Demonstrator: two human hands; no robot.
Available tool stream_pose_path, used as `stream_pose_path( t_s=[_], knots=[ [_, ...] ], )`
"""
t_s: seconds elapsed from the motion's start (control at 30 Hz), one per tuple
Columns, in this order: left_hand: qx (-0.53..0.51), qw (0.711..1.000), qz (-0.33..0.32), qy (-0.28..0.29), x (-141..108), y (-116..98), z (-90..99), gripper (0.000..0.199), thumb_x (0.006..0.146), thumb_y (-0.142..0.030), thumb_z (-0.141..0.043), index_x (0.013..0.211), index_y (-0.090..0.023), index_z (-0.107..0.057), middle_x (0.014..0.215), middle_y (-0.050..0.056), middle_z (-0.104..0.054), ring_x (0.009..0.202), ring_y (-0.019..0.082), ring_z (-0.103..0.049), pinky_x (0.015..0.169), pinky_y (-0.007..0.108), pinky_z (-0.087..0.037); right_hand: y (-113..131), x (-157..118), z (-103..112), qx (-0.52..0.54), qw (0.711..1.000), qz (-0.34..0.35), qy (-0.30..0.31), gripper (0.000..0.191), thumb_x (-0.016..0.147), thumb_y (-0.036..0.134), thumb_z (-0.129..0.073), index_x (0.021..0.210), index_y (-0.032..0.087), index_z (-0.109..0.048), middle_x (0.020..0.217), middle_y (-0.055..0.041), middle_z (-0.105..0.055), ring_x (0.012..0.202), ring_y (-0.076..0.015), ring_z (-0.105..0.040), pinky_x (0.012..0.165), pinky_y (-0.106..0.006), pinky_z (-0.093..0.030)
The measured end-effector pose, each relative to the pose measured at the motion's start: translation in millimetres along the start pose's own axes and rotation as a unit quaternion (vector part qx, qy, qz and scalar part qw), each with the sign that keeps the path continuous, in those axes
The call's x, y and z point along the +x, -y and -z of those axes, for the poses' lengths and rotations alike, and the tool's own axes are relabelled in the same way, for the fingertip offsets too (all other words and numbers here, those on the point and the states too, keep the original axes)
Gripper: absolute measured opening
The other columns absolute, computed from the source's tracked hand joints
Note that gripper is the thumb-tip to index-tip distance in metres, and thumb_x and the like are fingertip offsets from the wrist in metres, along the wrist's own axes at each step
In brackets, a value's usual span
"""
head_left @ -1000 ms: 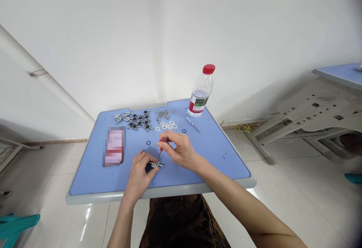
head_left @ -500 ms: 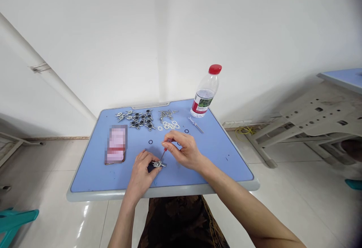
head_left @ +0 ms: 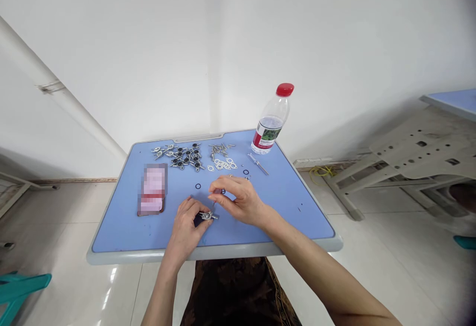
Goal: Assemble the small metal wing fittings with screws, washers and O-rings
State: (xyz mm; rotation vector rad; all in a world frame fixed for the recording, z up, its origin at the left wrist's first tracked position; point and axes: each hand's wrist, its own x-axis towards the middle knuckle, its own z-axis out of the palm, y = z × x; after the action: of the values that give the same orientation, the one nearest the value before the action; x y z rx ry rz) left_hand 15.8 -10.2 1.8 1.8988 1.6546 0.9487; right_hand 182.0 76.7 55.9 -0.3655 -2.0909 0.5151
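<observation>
My left hand point(head_left: 187, 222) rests on the blue tabletop point(head_left: 122, 231), its fingers and thumb closed on a small silver metal part point(head_left: 207, 215). Above and to the right of that part, my right hand point(head_left: 238, 198) pinches a small screwdriver point(head_left: 217, 192) with a reddish handle. Its thin shaft points down at the metal part; whether the tip touches cannot be made out. A dark ring point(head_left: 198, 186) lies beyond my left hand. Farther back are several metal parts with black discs point(head_left: 187, 158), several flat white gaskets point(head_left: 225, 165) and a pile of screws point(head_left: 219, 151).
A blurred phone point(head_left: 153, 189) lies on the left of the table. At the back right stands a water bottle point(head_left: 270, 122) with a red cap, beside a metal tool point(head_left: 258, 164). Another dark ring point(head_left: 246, 172) lies near that tool. A second desk point(head_left: 420, 142) is at the right.
My right hand has moved slightly left, its fingers now higher on the screwdriver, which is more upright and more hidden. My left hand still holds the metal part in the same place.
</observation>
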Motion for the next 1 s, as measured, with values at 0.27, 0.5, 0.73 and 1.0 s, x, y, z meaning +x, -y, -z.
stream_pose_path(
  t_s=[0.27, 0.5, 0.73, 1.0],
  knots=[
    [-0.009, 1.0, 0.006, 0.0, 0, 1, -1.2, 0.007, 0.081, -0.019, -0.063, 0.086, -0.024, -0.06, 0.094, 0.002, -0.066, 0.095, 0.023, -0.06, 0.106, 0.054, -0.033, 2, 1, 2, 0.073, 0.992, 0.019, 0.105, 0.033, 0.1, 0.022, -0.033, 0.127, 0.017, -0.052, 0.085, -0.0057, -0.066, 0.08, -0.0151, -0.06, 0.074, -0.029, -0.049],
    [-0.01, 1.0, 0.007, -0.009, -1, 2, -2.4, 0.009, 0.08, -0.017, -0.063, 0.085, -0.023, -0.06, 0.091, 0.002, -0.066, 0.096, 0.023, -0.061, 0.103, 0.052, -0.037, 7, 4, 3, 0.115, 0.99, -0.069, 0.051, 0.021, 0.097, 0.02, -0.042, 0.1, 0.02, -0.063, 0.077, -0.0013, -0.068, 0.071, -0.0117, -0.062, 0.069, -0.024, -0.05],
    [-0.011, 1.0, 0.014, -0.022, -2, 3, -4.8, 0.01, 0.078, -0.015, -0.063, 0.084, -0.023, -0.061, 0.092, 0.002, -0.066, 0.097, 0.023, -0.061, 0.102, 0.052, -0.039, 10, 4, 1, 0.081, 0.994, -0.046, 0.047, 0.022, 0.097, 0.019, -0.042, 0.089, 0.019, -0.062, 0.072, -0.0006, -0.066, 0.065, -0.0111, -0.059, 0.064, -0.023, -0.047],
    [-0.005, 1.0, -0.003, -0.022, -1, -1, -3.9, 0.008, 0.08, -0.017, -0.063, 0.084, -0.023, -0.06, 0.089, 0.002, -0.064, 0.093, 0.023, -0.061, 0.102, 0.052, -0.039, 4, 0, -1, 0.156, 0.985, -0.073, 0.003, 0.02, 0.097, 0.022, -0.043, 0.1, 0.019, -0.063, 0.075, -0.002, -0.067, 0.067, -0.0123, -0.062, 0.065, -0.026, -0.051]
  ],
)
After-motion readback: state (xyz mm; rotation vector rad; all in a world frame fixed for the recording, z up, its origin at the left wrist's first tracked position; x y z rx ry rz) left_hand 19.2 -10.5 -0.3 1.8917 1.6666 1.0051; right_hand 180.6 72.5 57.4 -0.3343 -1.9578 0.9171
